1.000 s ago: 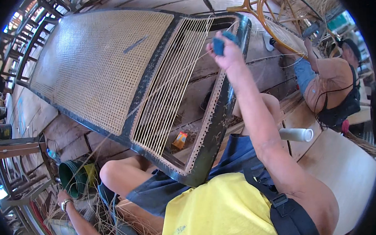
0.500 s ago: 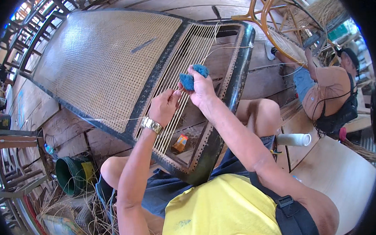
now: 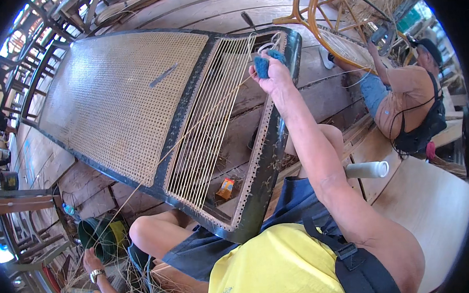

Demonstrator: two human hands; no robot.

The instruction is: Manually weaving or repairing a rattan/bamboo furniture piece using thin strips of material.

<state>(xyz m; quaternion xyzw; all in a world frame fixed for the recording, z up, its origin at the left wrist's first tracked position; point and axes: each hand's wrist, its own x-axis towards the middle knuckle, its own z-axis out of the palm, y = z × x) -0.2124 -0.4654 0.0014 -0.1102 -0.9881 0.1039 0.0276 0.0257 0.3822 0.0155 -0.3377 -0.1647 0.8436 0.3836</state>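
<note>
My right hand (image 3: 274, 76) is closed around a blue, fuzzy wad of cloth or sponge (image 3: 262, 67), above the far right end of the frame's opening. From it a cane strand (image 3: 184, 140) runs straight down to the lower left, across the dark chair frame (image 3: 164, 171). Low at the left, my left hand (image 3: 92, 260) with a metal watch appears closed on the far part of that strand, beside the green bucket; its fingertips are small and partly unclear. Several parallel cane strands (image 3: 204, 132) span the opening. Finished woven cane (image 3: 118, 99) fills the larger panel, with a flat blade-like tool (image 3: 163, 75) on it.
The frame rests against my lap. An orange packet (image 3: 225, 189) lies below the opening. Loose cane strips surround the green bucket (image 3: 93, 233). At right, a person (image 3: 407, 95) sits beside a curved rattan chair frame (image 3: 318, 20). A white cylinder (image 3: 367, 170) is beside my knee.
My left hand has left the strands and swung down to the lower left. My right hand, with the blue wad, has moved up and right. The long strand now stretches taut diagonally between them.
</note>
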